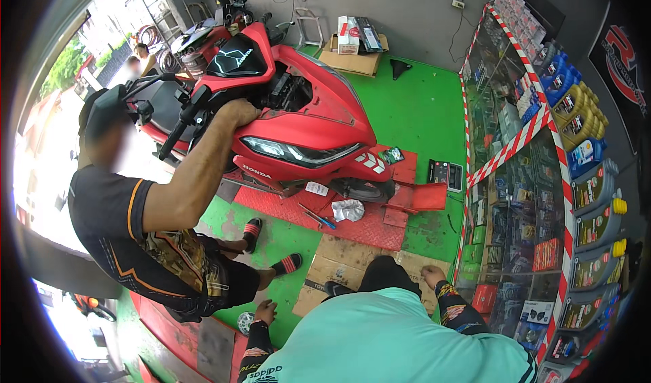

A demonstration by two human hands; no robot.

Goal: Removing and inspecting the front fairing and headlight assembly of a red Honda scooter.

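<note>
My left hand (265,312) hangs low at my side, empty, its fingers loosely bent and apart. Close to it on the green floor lies a round silver part (247,322). On the other side, my right hand (434,275) is held over a flattened cardboard sheet (325,269), fingers half bent, with no object visible in it. In front of me a red scooter (305,135) stands on a red ramp plate (380,237), its front top opened up. Another person's hand (239,112) rests on the scooter by that opening.
A person in a black shirt (102,213) stands at left. Blue-handled tools (319,218) and a crumpled silver piece (348,210) lie on the plate. A glass display case (515,206) with striped edging and several oil bottles (597,234) line the right. Boxes (356,40) sit by the wall.
</note>
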